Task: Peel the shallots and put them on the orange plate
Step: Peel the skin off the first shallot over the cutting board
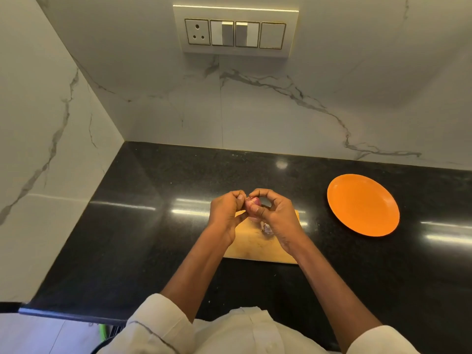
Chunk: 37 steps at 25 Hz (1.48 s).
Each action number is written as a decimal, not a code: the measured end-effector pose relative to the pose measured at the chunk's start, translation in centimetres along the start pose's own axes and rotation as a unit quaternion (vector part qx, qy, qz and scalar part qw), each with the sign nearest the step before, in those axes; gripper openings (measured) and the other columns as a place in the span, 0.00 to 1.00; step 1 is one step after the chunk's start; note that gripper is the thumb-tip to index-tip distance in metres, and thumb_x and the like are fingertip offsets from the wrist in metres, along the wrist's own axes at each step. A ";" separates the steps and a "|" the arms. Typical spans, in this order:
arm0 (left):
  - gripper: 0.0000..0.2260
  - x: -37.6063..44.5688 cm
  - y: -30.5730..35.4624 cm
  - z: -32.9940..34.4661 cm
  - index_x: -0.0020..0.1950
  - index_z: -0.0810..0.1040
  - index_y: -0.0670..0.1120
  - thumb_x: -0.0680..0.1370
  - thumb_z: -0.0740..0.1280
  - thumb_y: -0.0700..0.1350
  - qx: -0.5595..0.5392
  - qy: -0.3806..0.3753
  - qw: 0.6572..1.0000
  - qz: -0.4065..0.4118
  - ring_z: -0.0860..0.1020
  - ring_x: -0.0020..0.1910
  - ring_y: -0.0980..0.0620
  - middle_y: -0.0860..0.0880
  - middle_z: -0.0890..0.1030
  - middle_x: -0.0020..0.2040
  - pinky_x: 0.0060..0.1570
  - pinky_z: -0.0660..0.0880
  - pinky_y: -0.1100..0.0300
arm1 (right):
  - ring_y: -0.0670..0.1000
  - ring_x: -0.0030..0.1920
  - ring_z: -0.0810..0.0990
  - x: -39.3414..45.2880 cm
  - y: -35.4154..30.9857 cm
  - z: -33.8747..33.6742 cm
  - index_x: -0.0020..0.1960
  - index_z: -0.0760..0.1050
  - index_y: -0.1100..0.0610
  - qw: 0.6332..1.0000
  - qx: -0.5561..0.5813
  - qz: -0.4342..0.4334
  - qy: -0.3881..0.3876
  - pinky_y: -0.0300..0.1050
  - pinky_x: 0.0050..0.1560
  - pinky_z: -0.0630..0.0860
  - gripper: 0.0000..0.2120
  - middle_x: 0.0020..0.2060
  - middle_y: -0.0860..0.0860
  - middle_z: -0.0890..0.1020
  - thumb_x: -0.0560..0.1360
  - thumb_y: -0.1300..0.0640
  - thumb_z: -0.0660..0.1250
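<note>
Between the two hands, held above the wooden cutting board (258, 245), sits one shallot (253, 202), only a small pinkish-purple patch of it visible. Its long axis and the way its tip points cannot be determined, since the fingers cover most of the bulb. The left hand (226, 209) has its fingertips curled in and pinching at the shallot's left side, apparently at the skin; the right hand (273, 213) grips the bulb from the right, thumb and fingers curled round it. Judged by its kind, the shallot is light, firm and small, with a dry papery skin that tears readily and a smooth, slippery layer beneath; a hold across the body with one hand, while the other lifts the skin at an end, appears sound. A second pale item (267, 228), probably another shallot or loose peel, lies on the board just below the right hand; which it is cannot be told. The orange plate (362, 204) lies on the black surface (153, 226) well to the right of the board and carries nothing, so no peeled shallot is yet delivered. A switch panel (236, 31) is fixed to the marble wall behind.
</note>
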<state>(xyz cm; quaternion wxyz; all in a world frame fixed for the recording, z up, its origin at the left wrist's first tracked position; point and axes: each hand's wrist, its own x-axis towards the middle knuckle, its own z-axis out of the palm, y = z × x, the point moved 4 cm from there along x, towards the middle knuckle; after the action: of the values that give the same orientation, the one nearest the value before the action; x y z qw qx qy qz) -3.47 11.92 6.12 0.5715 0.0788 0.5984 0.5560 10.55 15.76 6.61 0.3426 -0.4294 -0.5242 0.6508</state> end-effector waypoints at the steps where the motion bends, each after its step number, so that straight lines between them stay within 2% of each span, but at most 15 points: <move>1: 0.13 0.2 0.1 0.2 0.40 0.81 0.41 0.77 0.60 0.30 -0.001 0.007 1.000 -0.012 0.84 0.50 0.44 0.40 0.84 0.45 0.58 0.84 0.44 | 0.56 0.61 0.85 0.2 -0.3 0.0 0.58 0.84 0.56 1.000 -0.021 -0.015 -0.004 0.58 0.62 0.83 0.11 0.57 0.54 0.86 0.76 0.64 0.77; 4: 0.13 0.0 0.1 0.8 0.42 0.80 0.40 0.79 0.59 0.30 -0.028 0.007 0.999 -0.020 0.83 0.50 0.44 0.39 0.83 0.47 0.59 0.84 0.45 | 0.50 0.59 0.85 0.4 -1.0 0.2 0.58 0.84 0.55 0.997 -0.060 -0.048 0.012 0.52 0.62 0.83 0.11 0.56 0.51 0.86 0.77 0.65 0.76; 8: 0.08 -0.3 0.4 0.6 0.56 0.85 0.40 0.86 0.68 0.42 0.043 -0.034 0.994 0.092 0.88 0.54 0.45 0.41 0.88 0.52 0.57 0.86 0.48 | 0.46 0.61 0.84 0.6 -0.9 -0.2 0.64 0.83 0.53 0.998 -0.048 -0.038 0.035 0.46 0.62 0.83 0.14 0.57 0.46 0.87 0.79 0.62 0.74; 10: 0.05 0.0 0.5 0.2 0.54 0.86 0.42 0.84 0.71 0.42 0.073 -0.028 0.990 0.117 0.88 0.54 0.46 0.44 0.88 0.51 0.56 0.86 0.47 | 0.47 0.62 0.83 0.5 -0.6 0.0 0.66 0.82 0.53 0.996 -0.083 -0.026 0.013 0.45 0.61 0.83 0.19 0.59 0.48 0.85 0.77 0.64 0.76; 12: 0.04 0.0 0.7 0.1 0.50 0.87 0.44 0.83 0.73 0.40 0.082 -0.009 0.989 0.126 0.88 0.52 0.46 0.45 0.89 0.48 0.53 0.86 0.49 | 0.48 0.59 0.83 0.3 -0.6 0.3 0.66 0.81 0.52 0.977 -0.204 -0.042 0.031 0.43 0.59 0.82 0.23 0.59 0.47 0.84 0.73 0.61 0.80; 14: 0.03 -0.2 1.4 0.2 0.48 0.88 0.44 0.81 0.75 0.40 0.133 0.008 0.977 0.165 0.88 0.51 0.47 0.47 0.89 0.46 0.51 0.85 0.54 | 0.47 0.54 0.82 0.1 -1.1 0.5 0.66 0.80 0.51 0.945 -0.319 -0.053 0.047 0.39 0.52 0.79 0.24 0.55 0.45 0.83 0.72 0.55 0.82; 16: 0.03 -0.3 1.9 0.2 0.47 0.89 0.45 0.80 0.76 0.39 0.175 0.008 0.964 0.199 0.88 0.50 0.47 0.47 0.89 0.44 0.52 0.85 0.54 | 0.47 0.52 0.81 0.1 -1.6 0.8 0.66 0.80 0.51 0.934 -0.352 -0.048 0.032 0.34 0.46 0.74 0.22 0.53 0.45 0.83 0.74 0.51 0.80; 20: 0.03 -0.6 1.2 0.4 0.49 0.89 0.43 0.81 0.75 0.39 0.091 0.019 0.986 0.137 0.89 0.49 0.48 0.45 0.89 0.46 0.50 0.86 0.52 | 0.46 0.51 0.82 -0.5 -2.6 1.3 0.66 0.81 0.54 0.923 -0.359 -0.118 0.072 0.40 0.51 0.81 0.19 0.53 0.49 0.86 0.76 0.61 0.78; 23: 0.02 -0.8 0.4 1.5 0.49 0.88 0.43 0.80 0.77 0.41 -0.027 0.062 0.996 0.050 0.88 0.45 0.51 0.45 0.89 0.44 0.43 0.84 0.59 | 0.42 0.47 0.77 -1.2 -2.4 1.6 0.65 0.81 0.56 0.894 -0.393 -0.168 0.132 0.25 0.46 0.71 0.20 0.52 0.51 0.85 0.75 0.67 0.77; 25: 0.03 -0.8 0.1 1.9 0.46 0.87 0.42 0.79 0.78 0.41 -0.092 0.093 0.991 0.011 0.86 0.37 0.53 0.46 0.88 0.39 0.39 0.84 0.59 | 0.42 0.46 0.77 -1.6 -2.6 2.2 0.64 0.80 0.54 0.881 -0.399 -0.209 0.141 0.25 0.44 0.70 0.18 0.50 0.48 0.83 0.77 0.67 0.74; 27: 0.04 -0.5 -0.1 1.7 0.46 0.87 0.41 0.79 0.78 0.40 -0.143 0.104 0.984 -0.008 0.84 0.35 0.53 0.46 0.86 0.39 0.36 0.83 0.61 | 0.43 0.46 0.78 -2.1 -3.0 2.7 0.64 0.79 0.53 0.872 -0.397 -0.250 0.140 0.30 0.45 0.73 0.15 0.50 0.47 0.82 0.80 0.65 0.71; 29: 0.02 -1.0 -1.3 1.2 0.51 0.86 0.40 0.80 0.76 0.39 -0.182 0.081 0.980 -0.002 0.85 0.41 0.51 0.44 0.87 0.45 0.34 0.81 0.64 | 0.42 0.48 0.78 -2.6 -2.9 2.5 0.65 0.79 0.53 0.879 -0.390 -0.241 0.128 0.33 0.48 0.76 0.17 0.51 0.48 0.83 0.79 0.65 0.72; 32: 0.05 -1.3 -2.0 0.1 0.57 0.85 0.39 0.82 0.73 0.39 -0.176 0.028 0.984 0.030 0.87 0.48 0.47 0.42 0.88 0.50 0.40 0.83 0.61 | 0.43 0.52 0.80 -2.6 -1.9 1.9 0.68 0.79 0.51 0.918 -0.339 -0.165 0.124 0.36 0.52 0.79 0.21 0.54 0.47 0.83 0.77 0.63 0.76; 35: 0.06 -1.5 -1.8 -0.6 0.58 0.86 0.43 0.82 0.72 0.40 -0.091 -0.053 0.989 0.101 0.87 0.57 0.46 0.43 0.88 0.55 0.55 0.85 0.55 | 0.43 0.57 0.79 -2.4 -0.8 1.6 0.69 0.80 0.51 0.958 -0.247 -0.092 0.109 0.28 0.51 0.76 0.22 0.58 0.47 0.79 0.77 0.61 0.77; 37: 0.07 -2.1 -1.8 -0.7 0.57 0.88 0.45 0.80 0.75 0.38 0.017 -0.074 0.984 0.163 0.86 0.60 0.45 0.45 0.88 0.56 0.60 0.84 0.51 | 0.44 0.59 0.79 -2.4 -0.7 1.0 0.69 0.80 0.51 0.967 -0.218 -0.072 0.110 0.27 0.51 0.76 0.22 0.59 0.48 0.78 0.77 0.61 0.77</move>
<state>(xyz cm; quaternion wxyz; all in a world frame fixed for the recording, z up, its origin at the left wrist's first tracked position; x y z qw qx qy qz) -2.38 9.30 5.85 0.5148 0.2256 0.5428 0.6241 10.52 13.40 7.86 0.3422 -0.5240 -0.6416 0.4434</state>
